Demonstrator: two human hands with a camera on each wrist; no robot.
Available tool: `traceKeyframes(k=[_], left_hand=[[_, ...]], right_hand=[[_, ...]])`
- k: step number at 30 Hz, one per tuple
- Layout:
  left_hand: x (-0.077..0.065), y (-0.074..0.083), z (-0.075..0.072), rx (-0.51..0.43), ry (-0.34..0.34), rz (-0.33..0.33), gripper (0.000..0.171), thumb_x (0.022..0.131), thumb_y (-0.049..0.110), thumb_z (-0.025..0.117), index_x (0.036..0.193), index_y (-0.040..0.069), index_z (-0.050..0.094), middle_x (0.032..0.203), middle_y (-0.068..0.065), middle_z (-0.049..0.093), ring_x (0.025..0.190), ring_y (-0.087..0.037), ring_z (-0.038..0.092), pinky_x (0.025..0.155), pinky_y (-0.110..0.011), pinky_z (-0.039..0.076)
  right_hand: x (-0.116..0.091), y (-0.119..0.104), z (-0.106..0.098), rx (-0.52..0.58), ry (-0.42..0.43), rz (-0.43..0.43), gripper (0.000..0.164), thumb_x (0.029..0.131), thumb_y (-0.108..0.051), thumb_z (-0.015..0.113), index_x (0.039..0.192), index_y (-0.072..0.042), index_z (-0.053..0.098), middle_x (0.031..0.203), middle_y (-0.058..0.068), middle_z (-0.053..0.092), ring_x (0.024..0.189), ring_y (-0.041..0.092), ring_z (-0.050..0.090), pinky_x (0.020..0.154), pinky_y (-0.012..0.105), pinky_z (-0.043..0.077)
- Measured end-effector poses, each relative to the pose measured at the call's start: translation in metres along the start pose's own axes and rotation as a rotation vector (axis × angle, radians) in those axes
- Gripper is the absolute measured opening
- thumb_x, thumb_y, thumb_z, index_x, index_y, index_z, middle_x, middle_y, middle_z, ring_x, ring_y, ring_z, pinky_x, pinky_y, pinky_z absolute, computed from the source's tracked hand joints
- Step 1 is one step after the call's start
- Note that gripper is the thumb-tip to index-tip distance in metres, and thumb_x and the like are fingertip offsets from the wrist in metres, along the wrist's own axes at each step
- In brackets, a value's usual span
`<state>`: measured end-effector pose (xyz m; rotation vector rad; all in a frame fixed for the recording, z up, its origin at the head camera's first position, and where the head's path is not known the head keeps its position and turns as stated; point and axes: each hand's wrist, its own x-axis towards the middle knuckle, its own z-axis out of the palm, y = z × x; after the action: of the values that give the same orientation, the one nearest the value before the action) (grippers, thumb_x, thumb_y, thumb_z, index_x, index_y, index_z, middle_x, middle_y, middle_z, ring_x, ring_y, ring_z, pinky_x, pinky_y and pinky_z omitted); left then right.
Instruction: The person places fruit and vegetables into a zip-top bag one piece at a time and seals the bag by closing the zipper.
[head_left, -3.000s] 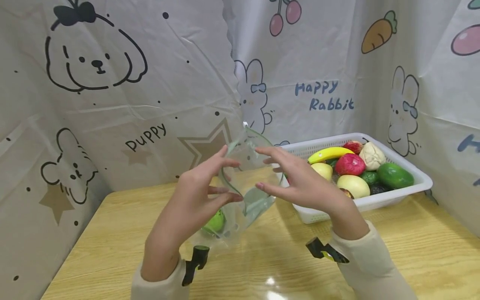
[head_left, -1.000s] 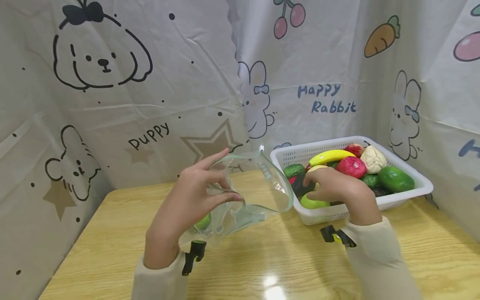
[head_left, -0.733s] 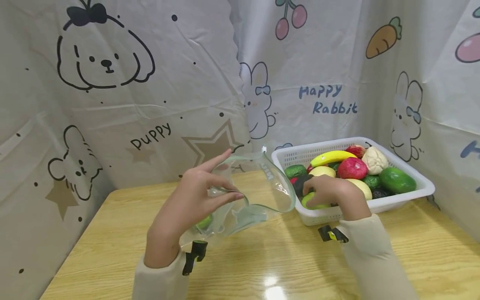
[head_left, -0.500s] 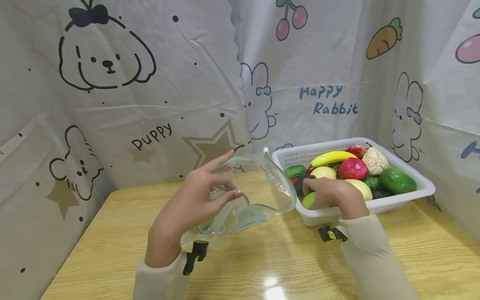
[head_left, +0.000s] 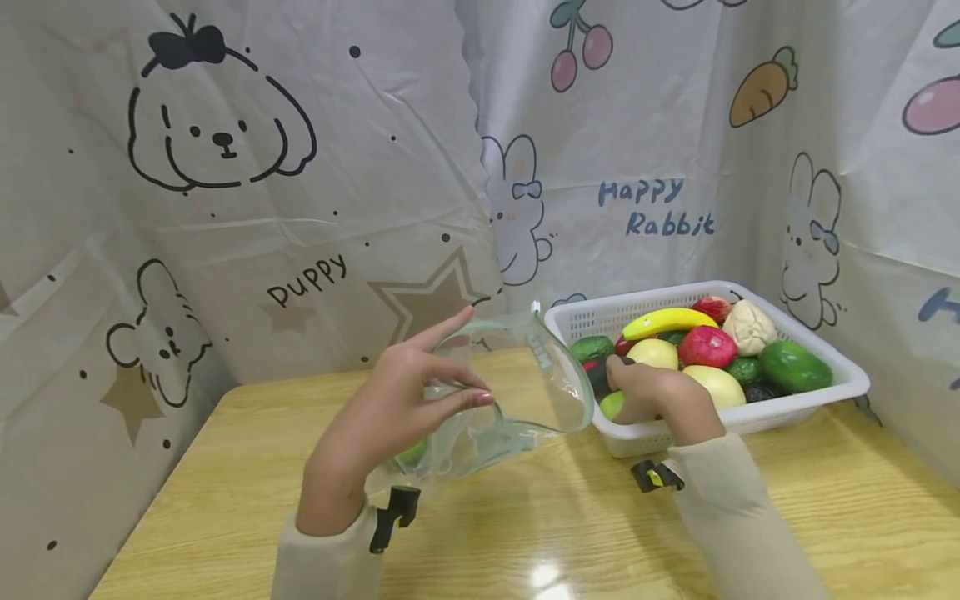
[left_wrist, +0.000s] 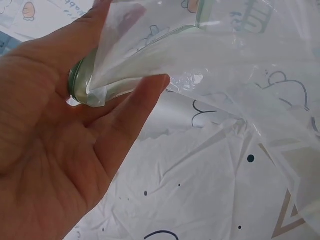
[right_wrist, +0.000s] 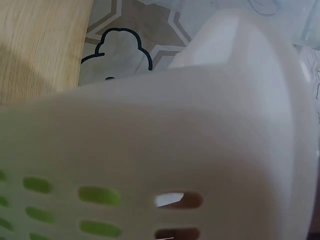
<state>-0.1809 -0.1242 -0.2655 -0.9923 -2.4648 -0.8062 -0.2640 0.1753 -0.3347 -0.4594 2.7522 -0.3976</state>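
Note:
My left hand [head_left: 393, 400] pinches the edge of a clear zip bag [head_left: 498, 437] between thumb and fingers. The bag's mouth gapes toward the right, and a green fruit [head_left: 411, 454] shows inside near its bottom. In the left wrist view the thumb presses the bag's film [left_wrist: 200, 60] near the green zip strip. My right hand [head_left: 663, 392] reaches into the near left corner of a white basket [head_left: 795, 406], fingers curled round a lime-green fruit [head_left: 611, 406] that they partly hide. In the right wrist view the basket's wall [right_wrist: 125, 130] covers the hand.
The basket also holds a banana [head_left: 667, 322], a pinkish-red fruit [head_left: 707, 346], a cream-coloured lumpy piece [head_left: 750, 327], a large green fruit [head_left: 795, 367] and several others. It stands on a wooden table [head_left: 487, 533], with printed cloth [head_left: 375, 167] hanging behind.
Both hands were at the bag's mouth earlier. My right hand left it, moved right into the basket and closed round the lime-green fruit. My left hand kept the bag, whose mouth widened.

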Motion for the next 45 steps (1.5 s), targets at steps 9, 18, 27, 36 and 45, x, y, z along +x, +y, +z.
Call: traceKeyframes(k=[9, 18, 27, 36, 45], left_hand=[[-0.003, 0.0, 0.001, 0.027, -0.006, -0.02, 0.01, 0.08, 0.031, 0.071, 0.075, 0.022, 0.073, 0.153, -0.004, 0.033, 0.121, -0.021, 0.052, 0.078, -0.034, 0.054], [-0.003, 0.001, -0.001, 0.058, 0.033, -0.019, 0.011, 0.081, 0.03, 0.07, 0.076, 0.02, 0.072, 0.151, -0.005, 0.036, 0.104, -0.018, 0.062, 0.065, -0.029, 0.052], [-0.002, -0.003, -0.004, 0.077, 0.075, -0.013, 0.044, 0.082, 0.031, 0.068, 0.119, 0.007, 0.062, 0.148, -0.009, 0.041, 0.124, -0.023, 0.049, 0.096, -0.039, 0.05], [-0.001, -0.001, -0.007, 0.036, 0.1, -0.069, 0.052, 0.08, 0.031, 0.07, 0.122, 0.003, 0.058, 0.15, -0.011, 0.038, 0.083, -0.012, 0.068, 0.075, -0.028, 0.059], [-0.003, 0.0, -0.007, -0.016, 0.09, -0.121, 0.052, 0.079, 0.035, 0.069, 0.122, 0.007, 0.059, 0.152, -0.005, 0.034, 0.07, -0.003, 0.067, 0.065, -0.021, 0.058]], right_hand=[[-0.004, -0.002, -0.004, -0.022, 0.031, -0.062, 0.035, 0.075, -0.022, 0.068, 0.103, -0.009, 0.052, 0.089, 0.008, 0.06, 0.081, 0.023, 0.052, 0.073, 0.039, 0.045], [-0.023, -0.001, -0.022, 0.039, 0.165, -0.103, 0.04, 0.073, -0.03, 0.069, 0.105, -0.008, 0.059, 0.091, 0.007, 0.059, 0.084, 0.022, 0.051, 0.069, 0.036, 0.043], [-0.054, -0.008, -0.042, 0.166, 0.416, -0.242, 0.04, 0.081, -0.035, 0.068, 0.111, -0.014, 0.052, 0.092, 0.01, 0.06, 0.075, 0.021, 0.055, 0.057, 0.035, 0.052], [-0.075, -0.027, -0.053, 0.367, 0.674, -0.559, 0.046, 0.081, -0.011, 0.069, 0.123, -0.013, 0.05, 0.114, 0.01, 0.061, 0.095, 0.023, 0.062, 0.074, 0.025, 0.057], [-0.057, -0.047, -0.038, 0.38, 0.437, -0.727, 0.045, 0.085, -0.018, 0.066, 0.126, -0.024, 0.047, 0.109, 0.0, 0.059, 0.093, 0.015, 0.058, 0.072, 0.038, 0.055]])
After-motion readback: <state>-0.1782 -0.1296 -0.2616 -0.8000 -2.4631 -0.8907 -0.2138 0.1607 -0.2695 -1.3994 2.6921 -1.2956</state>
